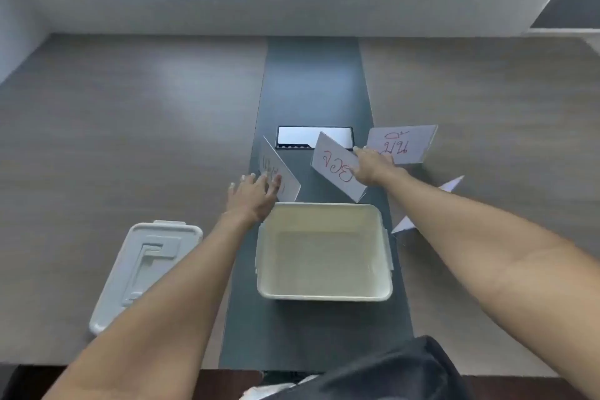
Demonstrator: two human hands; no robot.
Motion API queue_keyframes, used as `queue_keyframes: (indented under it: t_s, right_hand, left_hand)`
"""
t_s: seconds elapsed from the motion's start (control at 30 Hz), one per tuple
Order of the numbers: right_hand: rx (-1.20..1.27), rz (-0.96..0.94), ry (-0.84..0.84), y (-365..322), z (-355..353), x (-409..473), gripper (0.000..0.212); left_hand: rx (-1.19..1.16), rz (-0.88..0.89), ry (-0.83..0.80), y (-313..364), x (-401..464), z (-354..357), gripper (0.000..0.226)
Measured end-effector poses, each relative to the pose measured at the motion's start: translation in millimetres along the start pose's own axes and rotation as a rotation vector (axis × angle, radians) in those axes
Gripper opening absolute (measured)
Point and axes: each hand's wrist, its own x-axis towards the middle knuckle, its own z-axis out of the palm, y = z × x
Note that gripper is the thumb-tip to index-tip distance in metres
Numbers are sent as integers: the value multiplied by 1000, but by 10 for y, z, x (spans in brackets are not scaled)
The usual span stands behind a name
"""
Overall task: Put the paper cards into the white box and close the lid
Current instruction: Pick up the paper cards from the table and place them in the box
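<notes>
Both hands reach past the white box (324, 250): left hand (251, 196) spread open against a folded card (281, 172), right hand (370, 169) pinching the red-lettered card (336, 162). Wood-grain tabletop (130, 123) with a dark centre strip sits under a window; wide bare surface either side. Box lies crosswise, open; lid (143, 269) left.

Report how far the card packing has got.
Done: only the lid is off, lying left of the white box, which holds no cards. In hand: left hand on one folded card, right hand on the red-lettered card. Left: every card, then the lid.
</notes>
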Motion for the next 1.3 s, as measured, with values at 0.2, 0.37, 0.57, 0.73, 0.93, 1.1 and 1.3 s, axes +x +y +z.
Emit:
queue_keyframes:
  t_s: [0.2,0.37,0.57,0.73,0.93,1.1,1.3]
  right_hand:
    - [174,25,33,-29,164,-124,29]
    - [169,37,88,-66,51,-204,20]
    - [308,90,172,-33,-394,-326,23]
    - [362,72,263,80,-920,-531,28]
    - [396,12,252,59,-1270,-776,33]
    - [417,-115,180,35,-1327,-935,34]
    - [624,-208,-86,202,-1226,-979,29]
  left_hand:
    - [-144,40,-139,-126,-218,319,63]
    - [-365,0,-111,-155,-287,484,54]
    - [-483,7,-125,-160,-267,466,49]
    - [-544,20,-133,-51,-264,435,50]
    - [-542,37,-146,-49,-265,444,53]
    - [-571,58,-169,-99,-211,457,55]
    - [-643,63,-201,-100,-225,414,58]
